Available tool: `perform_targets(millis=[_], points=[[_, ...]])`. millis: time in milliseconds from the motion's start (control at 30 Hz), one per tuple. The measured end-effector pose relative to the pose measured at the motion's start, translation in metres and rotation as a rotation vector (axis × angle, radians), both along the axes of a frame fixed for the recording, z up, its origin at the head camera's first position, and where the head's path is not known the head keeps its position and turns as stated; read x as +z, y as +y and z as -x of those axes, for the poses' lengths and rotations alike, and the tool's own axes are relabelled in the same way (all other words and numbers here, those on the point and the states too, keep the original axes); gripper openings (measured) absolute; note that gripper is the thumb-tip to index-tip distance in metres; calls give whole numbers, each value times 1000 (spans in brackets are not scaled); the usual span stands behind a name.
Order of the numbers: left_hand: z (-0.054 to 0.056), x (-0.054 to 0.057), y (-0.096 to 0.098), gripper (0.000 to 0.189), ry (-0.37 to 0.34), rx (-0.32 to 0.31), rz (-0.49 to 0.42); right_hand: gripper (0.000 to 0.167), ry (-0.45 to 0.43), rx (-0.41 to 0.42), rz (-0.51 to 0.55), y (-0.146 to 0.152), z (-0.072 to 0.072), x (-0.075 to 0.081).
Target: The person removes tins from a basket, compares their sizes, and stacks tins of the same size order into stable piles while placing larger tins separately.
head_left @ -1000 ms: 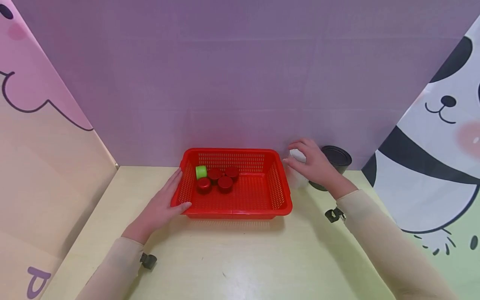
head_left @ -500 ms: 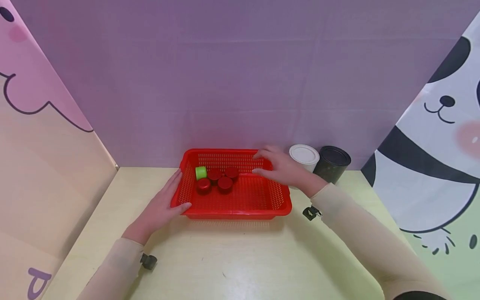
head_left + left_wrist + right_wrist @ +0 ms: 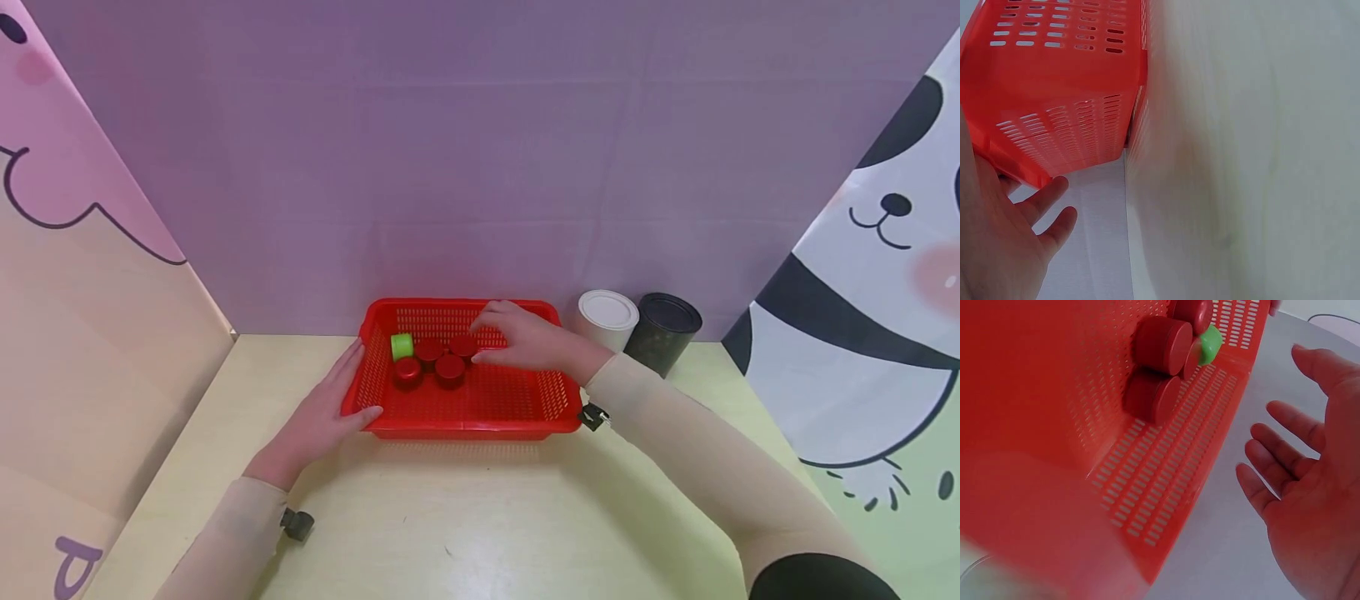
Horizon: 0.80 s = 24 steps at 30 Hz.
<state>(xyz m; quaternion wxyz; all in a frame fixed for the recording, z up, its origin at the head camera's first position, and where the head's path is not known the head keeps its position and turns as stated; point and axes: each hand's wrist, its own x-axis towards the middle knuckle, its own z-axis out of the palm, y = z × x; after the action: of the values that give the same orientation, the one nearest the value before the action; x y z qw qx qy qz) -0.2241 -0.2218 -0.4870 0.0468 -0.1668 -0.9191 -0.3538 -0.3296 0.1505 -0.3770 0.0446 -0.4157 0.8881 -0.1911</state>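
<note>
The red plastic basket (image 3: 517,400) holds several small red round tubs (image 3: 1163,344) and one bright green cylinder (image 3: 402,346), grouped toward its left end. My left hand (image 3: 326,417) rests along the basket's left side with straight, spread fingers, its thumb lying over the front left corner. In the left wrist view, two of its fingers (image 3: 1054,228) stand out past the rim. Over the middle of the basket is my right hand (image 3: 521,337), its thumb and fingers apart, with the fingertips right beside the nearest red tubs. Nothing is between them in the right wrist view.
Behind the basket's right end stand a white lidded can (image 3: 607,310) and, beside it, a black lidded can (image 3: 667,321). A purple backdrop (image 3: 480,150) rises behind the pale wooden table (image 3: 465,517), with printed panels on both sides.
My right hand has moved left from beside the white can, across the basket's right rim, to the red tubs. The white can has come into full view. My left hand stays put.
</note>
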Motion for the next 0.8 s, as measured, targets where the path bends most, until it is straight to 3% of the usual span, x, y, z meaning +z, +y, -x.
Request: perform_targets(millis=[333,500,800], points=[[-2,1,4,112,15,-14,-3,49,-49,41,-66,-21,6,0],[-2,4,4,111,11,-8,-1,55,-79,4,-98,-29,16,-4],[-3,4,4,112,9,-5,-2,65,-125,-68,-149,-33,37,-26]])
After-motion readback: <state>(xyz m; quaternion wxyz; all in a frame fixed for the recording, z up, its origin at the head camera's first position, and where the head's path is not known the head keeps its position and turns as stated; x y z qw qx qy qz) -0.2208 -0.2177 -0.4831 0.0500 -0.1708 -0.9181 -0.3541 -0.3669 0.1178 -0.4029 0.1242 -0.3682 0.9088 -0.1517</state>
